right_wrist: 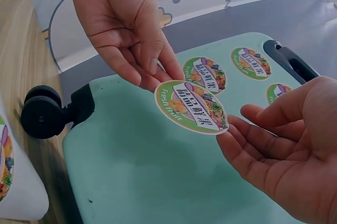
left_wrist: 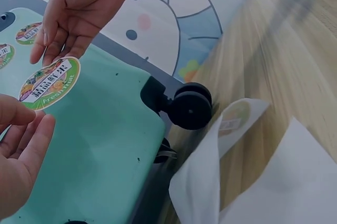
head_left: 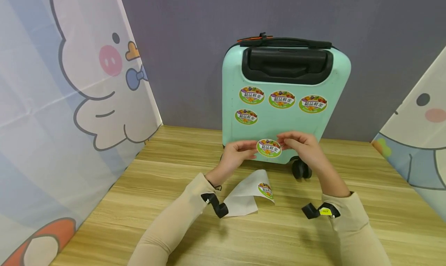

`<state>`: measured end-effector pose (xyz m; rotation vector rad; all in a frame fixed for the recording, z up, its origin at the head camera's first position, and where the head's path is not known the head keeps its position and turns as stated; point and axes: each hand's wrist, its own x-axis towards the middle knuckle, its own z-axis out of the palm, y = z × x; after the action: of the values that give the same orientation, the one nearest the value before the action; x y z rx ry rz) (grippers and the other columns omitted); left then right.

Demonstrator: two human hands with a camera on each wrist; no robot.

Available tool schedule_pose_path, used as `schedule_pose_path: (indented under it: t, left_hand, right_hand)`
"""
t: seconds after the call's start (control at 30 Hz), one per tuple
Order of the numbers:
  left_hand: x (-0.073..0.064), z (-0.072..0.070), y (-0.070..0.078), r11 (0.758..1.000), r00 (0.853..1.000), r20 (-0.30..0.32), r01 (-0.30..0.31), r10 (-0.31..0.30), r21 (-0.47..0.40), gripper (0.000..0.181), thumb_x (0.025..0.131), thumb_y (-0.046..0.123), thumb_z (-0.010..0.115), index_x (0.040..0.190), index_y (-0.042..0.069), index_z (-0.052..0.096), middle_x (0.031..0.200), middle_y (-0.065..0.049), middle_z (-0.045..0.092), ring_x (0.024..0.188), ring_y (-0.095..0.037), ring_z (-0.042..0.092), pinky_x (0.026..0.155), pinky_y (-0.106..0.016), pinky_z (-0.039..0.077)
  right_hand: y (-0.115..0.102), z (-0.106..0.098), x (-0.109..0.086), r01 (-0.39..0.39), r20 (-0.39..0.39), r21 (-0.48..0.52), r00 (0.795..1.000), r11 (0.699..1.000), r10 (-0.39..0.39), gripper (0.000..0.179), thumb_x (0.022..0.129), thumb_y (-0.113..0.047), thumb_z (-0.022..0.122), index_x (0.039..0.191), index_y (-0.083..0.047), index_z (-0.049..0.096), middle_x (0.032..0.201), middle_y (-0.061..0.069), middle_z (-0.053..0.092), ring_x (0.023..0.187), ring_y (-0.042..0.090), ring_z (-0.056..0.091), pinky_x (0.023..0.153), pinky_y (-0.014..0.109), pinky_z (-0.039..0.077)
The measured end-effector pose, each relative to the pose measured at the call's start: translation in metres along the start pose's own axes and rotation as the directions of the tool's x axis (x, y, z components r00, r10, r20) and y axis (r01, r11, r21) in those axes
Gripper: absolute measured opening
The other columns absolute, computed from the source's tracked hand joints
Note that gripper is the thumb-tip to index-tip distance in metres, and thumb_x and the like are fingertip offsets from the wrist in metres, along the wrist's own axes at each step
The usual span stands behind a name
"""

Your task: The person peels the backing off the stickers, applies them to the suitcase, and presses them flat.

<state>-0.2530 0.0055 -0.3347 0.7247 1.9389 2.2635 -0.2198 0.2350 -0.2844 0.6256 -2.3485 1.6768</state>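
Observation:
Between both hands, an oval fruit sticker point(head_left: 269, 148) with a green and white border is held up before the lower part of a mint-green suitcase point(head_left: 275, 127). My left hand point(head_left: 238, 156) pinches its left edge, and my right hand point(head_left: 304, 146) pinches the opposite edge with the fingertips. In the right wrist view the sticker point(right_wrist: 192, 107) faces up, printed side showing, over the shell. Several matching stickers are stuck on the suitcase: a row of three, with a single sticker point(head_left: 246, 117) below the leftmost.
A curled white backing sheet point(head_left: 244, 204) lies on the wooden table point(head_left: 278, 227) in front of the suitcase, one sticker point(head_left: 266, 190) still on it. Black wheels point(head_left: 301, 169) stick out at the suitcase's base. Cartoon-printed cloth point(head_left: 87, 57) hangs at the left and right.

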Motion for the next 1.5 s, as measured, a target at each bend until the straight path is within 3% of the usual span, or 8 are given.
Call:
schedule_pose_path:
  t: [0.27,0.53,0.93,1.5]
  left_hand:
    - [0.004,0.001,0.004,1.0,1.0,-0.008,-0.018,0.018,-0.024,0.035,0.09,-0.012,0.061,0.124,-0.011,0.063,0.114,-0.024,0.069,0.108,-0.038,0.065,0.084,-0.035,0.058]
    - [0.007,0.004,0.008,0.999,0.999,-0.037,-0.016,0.015,-0.044,0.038,0.089,-0.013,0.062,0.126,-0.008,0.064,0.113,-0.021,0.07,0.104,-0.025,0.068,0.086,-0.035,0.057]
    - [0.014,0.006,0.012,0.996,0.998,-0.047,-0.05,0.047,-0.071,0.037,0.09,-0.016,0.059,0.127,-0.011,0.062,0.119,-0.023,0.067,0.113,-0.037,0.063,0.088,-0.035,0.056]
    - [0.016,0.012,0.023,0.994,0.993,-0.079,-0.089,0.084,-0.066,0.043,0.089,-0.016,0.06,0.131,-0.009,0.059,0.13,-0.022,0.062,0.116,-0.03,0.064,0.093,-0.034,0.054]
  right_hand:
    - [-0.009,-0.003,0.004,-0.004,-0.014,-0.011,1.0,1.0,0.003,0.031,0.104,-0.006,0.05,0.12,0.02,0.059,0.098,-0.009,0.07,0.091,0.006,0.065,0.083,0.027,0.056]
    - [-0.012,-0.007,0.008,0.005,-0.028,-0.037,1.0,0.999,-0.006,0.031,0.103,-0.007,0.051,0.12,0.018,0.061,0.098,-0.012,0.07,0.091,0.005,0.065,0.083,0.026,0.056]
    - [-0.02,-0.012,0.013,0.057,-0.046,-0.061,0.997,0.997,-0.06,0.031,0.102,-0.008,0.054,0.118,0.018,0.061,0.099,-0.014,0.07,0.092,0.005,0.066,0.083,0.022,0.055]
    - [-0.03,-0.013,0.017,0.072,-0.103,-0.093,0.991,0.993,-0.082,0.029,0.102,-0.009,0.057,0.117,0.014,0.064,0.098,-0.018,0.07,0.091,0.003,0.067,0.082,0.019,0.054]
